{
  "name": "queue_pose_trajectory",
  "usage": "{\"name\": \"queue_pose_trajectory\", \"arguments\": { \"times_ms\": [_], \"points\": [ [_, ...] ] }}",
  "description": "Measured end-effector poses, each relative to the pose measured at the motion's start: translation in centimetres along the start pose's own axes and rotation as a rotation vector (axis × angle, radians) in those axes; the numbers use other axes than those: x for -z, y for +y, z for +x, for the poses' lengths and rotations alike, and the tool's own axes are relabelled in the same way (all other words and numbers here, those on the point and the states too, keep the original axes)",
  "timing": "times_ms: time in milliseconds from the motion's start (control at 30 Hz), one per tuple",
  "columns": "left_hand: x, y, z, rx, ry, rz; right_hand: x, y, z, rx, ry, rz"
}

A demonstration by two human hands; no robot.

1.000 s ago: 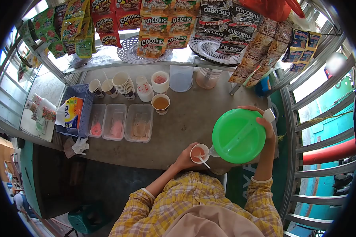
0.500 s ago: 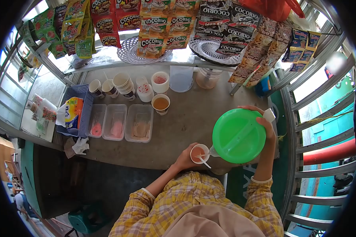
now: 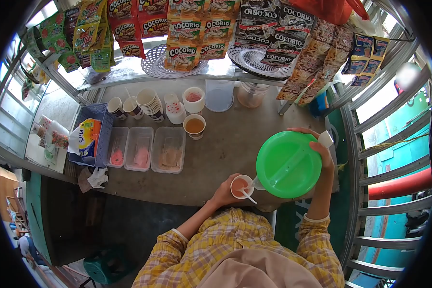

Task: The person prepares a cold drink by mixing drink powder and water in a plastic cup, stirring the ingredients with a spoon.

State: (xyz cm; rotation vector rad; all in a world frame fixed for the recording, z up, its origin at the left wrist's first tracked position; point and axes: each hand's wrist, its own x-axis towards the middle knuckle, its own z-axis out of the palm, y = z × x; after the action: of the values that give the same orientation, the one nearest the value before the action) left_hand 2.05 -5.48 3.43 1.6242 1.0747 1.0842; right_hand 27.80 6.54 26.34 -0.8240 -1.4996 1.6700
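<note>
My left hand (image 3: pixel 222 193) is wrapped around a small paper cup (image 3: pixel 233 190) near the front edge of the counter. Inside the cup is a pinkish-orange drink, and a white plastic spoon (image 3: pixel 248 195) leans out over its rim. My right hand (image 3: pixel 325 153) grips the handle of a pitcher with a bright green lid (image 3: pixel 289 165). The pitcher is tipped toward the cup, its clear spout (image 3: pixel 258 184) at the cup's right rim. Most of the pitcher's body is hidden under the lid, and the handle is partly covered by my fingers.
A cup of amber drink (image 3: pixel 195 126) stands mid-counter, near stacked paper cups (image 3: pixel 150 102). Clear containers with powder (image 3: pixel 168 165) line the left, beside a blue-purple basket (image 3: pixel 104 113). Drink sachets (image 3: pixel 216 29) hang overhead. Metal slats (image 3: pixel 393 158) bound the right side.
The pitcher has shifted very slightly left with my right hand. The left hand keeps the cup in nearly the same place.
</note>
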Motion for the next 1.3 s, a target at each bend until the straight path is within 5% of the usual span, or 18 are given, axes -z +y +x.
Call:
{"name": "queue_pose_trajectory", "arguments": {
  "times_ms": [1300],
  "points": [
    [-0.1, -0.1, 0.0, 0.012, 0.014, 0.0, 0.0, 0.6, 0.2, -0.005, 0.01, 0.016]
  ]
}}
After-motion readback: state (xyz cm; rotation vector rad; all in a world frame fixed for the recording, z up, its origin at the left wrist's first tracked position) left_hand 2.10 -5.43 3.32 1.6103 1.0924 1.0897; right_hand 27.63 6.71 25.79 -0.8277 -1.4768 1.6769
